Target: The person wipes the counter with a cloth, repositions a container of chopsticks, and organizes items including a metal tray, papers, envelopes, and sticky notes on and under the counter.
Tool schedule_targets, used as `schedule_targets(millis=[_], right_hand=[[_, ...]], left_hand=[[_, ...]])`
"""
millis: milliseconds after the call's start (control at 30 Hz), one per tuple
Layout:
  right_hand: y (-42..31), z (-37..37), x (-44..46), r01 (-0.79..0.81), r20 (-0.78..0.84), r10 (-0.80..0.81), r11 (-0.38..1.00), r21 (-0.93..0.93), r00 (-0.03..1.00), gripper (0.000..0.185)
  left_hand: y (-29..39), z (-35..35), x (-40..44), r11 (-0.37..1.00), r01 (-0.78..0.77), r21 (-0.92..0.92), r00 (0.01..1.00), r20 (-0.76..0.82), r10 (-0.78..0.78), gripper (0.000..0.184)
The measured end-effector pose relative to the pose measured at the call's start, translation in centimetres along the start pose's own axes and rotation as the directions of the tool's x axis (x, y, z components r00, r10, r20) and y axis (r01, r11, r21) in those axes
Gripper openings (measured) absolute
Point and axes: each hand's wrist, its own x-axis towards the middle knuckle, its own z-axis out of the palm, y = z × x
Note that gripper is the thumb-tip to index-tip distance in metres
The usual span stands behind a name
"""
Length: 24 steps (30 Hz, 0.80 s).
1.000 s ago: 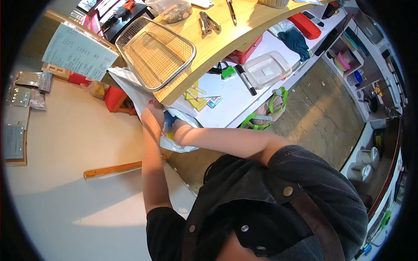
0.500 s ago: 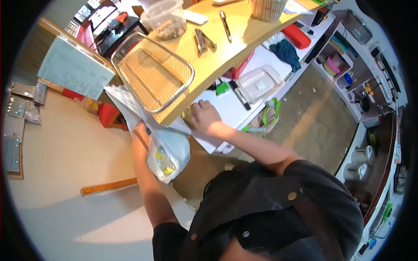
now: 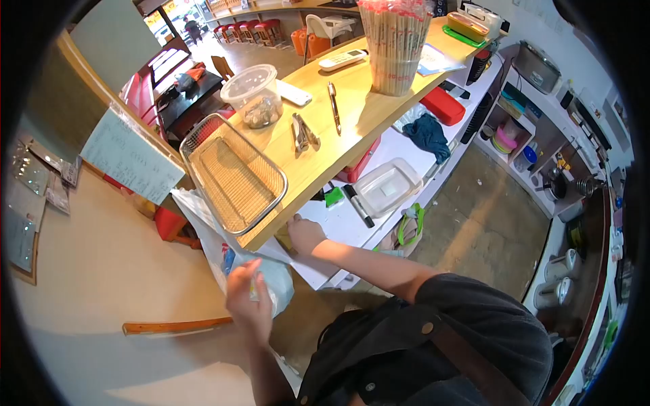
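Observation:
My left hand (image 3: 249,301) is raised in front of a white plastic bag (image 3: 276,274), with its fingers loosely bent, the thumb apart and nothing visible in it. The bag hangs below the corner of the wooden counter (image 3: 318,162); blue and yellow bits show at it. Under the counter's edge, my right hand (image 3: 308,237) reaches onto the white lower shelf (image 3: 345,240). Its fingers are curled at a flat yellow item (image 3: 284,237), partly hidden by hand and counter. A wire basket (image 3: 233,176) stands on the counter above the bag.
On the counter are a tub of coins (image 3: 261,111), a stapler-like metal tool (image 3: 303,133), a pen (image 3: 334,108), a remote (image 3: 342,60) and a cup of wrapped sticks (image 3: 395,54). The lower shelf holds a clear container (image 3: 387,188), a black marker (image 3: 359,206) and a red case (image 3: 443,106).
My left hand has come away from the bag's top and moved lower, in front of it. My right hand left the bag earlier and stays by the yellow item. The view has tilted up.

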Motion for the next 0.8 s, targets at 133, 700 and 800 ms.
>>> schedule_targets(millis=[133, 700, 800], right_hand=[[5.9, -6.3, -6.5, 0.244, -0.233, -0.221, 0.966, 0.079, 0.947, 0.012], [24.5, -42.1, -9.0, 0.693, -0.078, -0.689, 0.713, 0.11, 0.721, 0.024], [25.5, -46.6, -5.0, 0.791, -0.538, -0.635, 0.602, 0.106, 0.555, 0.03]], left_hand=[[3.2, 5.3, -0.4, 0.97, -0.242, 0.025, 0.967, 0.086, 0.239, 0.032], [26.2, 21.3, 13.2, 0.915, -0.389, -0.108, 0.862, 0.307, 0.403, 0.016], [28.7, 17.1, 17.7, 0.977, -0.205, -0.062, 0.974, -0.109, 0.198, 0.007]])
